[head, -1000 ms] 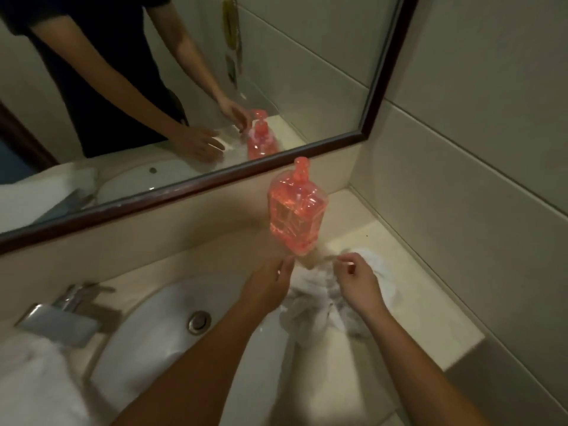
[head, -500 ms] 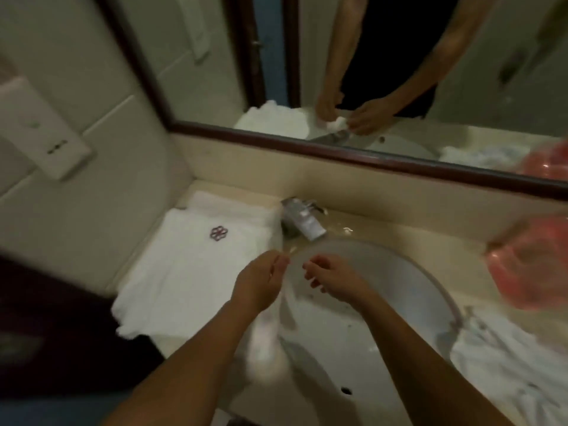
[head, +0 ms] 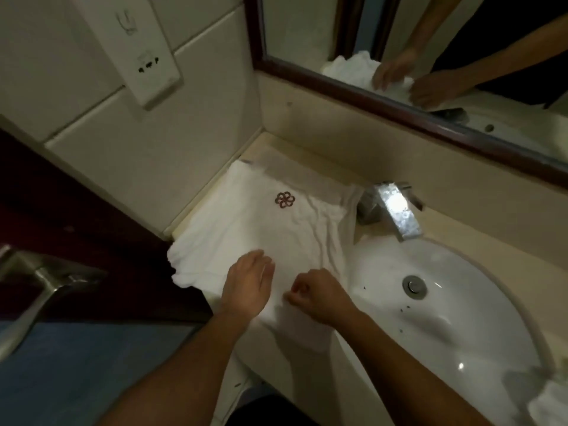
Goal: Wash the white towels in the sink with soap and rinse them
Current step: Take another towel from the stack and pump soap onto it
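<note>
At the time of inspection I found the white towel (head: 276, 229) lying flat on the counter (head: 307, 155), at nine o'clock from the sink (head: 461, 318), with a small dark flower emblem (head: 285, 200) near its twelve o'clock edge. It appeared dry and unlathered, though the light was too dim to be sure.

The left hand (head: 247, 284) lay on the towel's six o'clock edge with fingers extended and loose, holding nothing. The right hand (head: 319, 295), just beside it at three o'clock, had its fingers curled; thumb and forefinger seemed to pinch a fold of the cloth, though blur left the contact less than plain.

The basin was white and held no standing water that I could make out, only a few dark specks. The drain (head: 414, 286) sat toward its twelve o'clock side. No stream showed from the faucet (head: 396, 210), which stood at three o'clock of the towel, touching or nearly touching its edge. A pale bundle (head: 550, 404) at the basin's four o'clock was too blurred to identify.

My judgement: this towel's wash was at its start. Moving it into the basin, wetting, soaping and rinsing all remained.
</note>
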A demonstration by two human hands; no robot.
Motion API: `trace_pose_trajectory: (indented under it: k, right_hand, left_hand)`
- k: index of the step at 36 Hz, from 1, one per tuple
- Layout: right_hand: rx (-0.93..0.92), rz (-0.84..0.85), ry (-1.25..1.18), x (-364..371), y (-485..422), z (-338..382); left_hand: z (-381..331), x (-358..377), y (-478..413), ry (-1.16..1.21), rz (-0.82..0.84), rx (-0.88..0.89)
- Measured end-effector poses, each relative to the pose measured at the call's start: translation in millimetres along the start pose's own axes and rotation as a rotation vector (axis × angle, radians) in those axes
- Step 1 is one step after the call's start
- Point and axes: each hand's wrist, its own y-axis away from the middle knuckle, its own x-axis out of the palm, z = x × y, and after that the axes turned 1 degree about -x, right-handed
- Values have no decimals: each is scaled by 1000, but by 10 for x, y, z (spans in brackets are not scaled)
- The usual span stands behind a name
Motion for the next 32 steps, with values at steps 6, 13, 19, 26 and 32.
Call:
trace_pose_trajectory:
  k: [6, 13, 19, 26, 32]
  right_hand:
    - [-77, -12, 141, 262, 127, -110]
    - [-213, -106, 209, 474, 248, -148]
    - [-259, -145, 159, 526, 297, -121]
    - [-27, -299, -346, 56, 200, 228]
    - [-113, -422, -402, -473, 147, 438]
  left_hand:
    - [189, 151, 180, 27, -79, 99]
    - [292, 252, 469, -33, 43, 120]
    - [251, 168, 533, -37, 4, 137]
    - [180, -11, 326, -72, -132, 155]
    - [-405, -471, -278, 84, -286, 176]
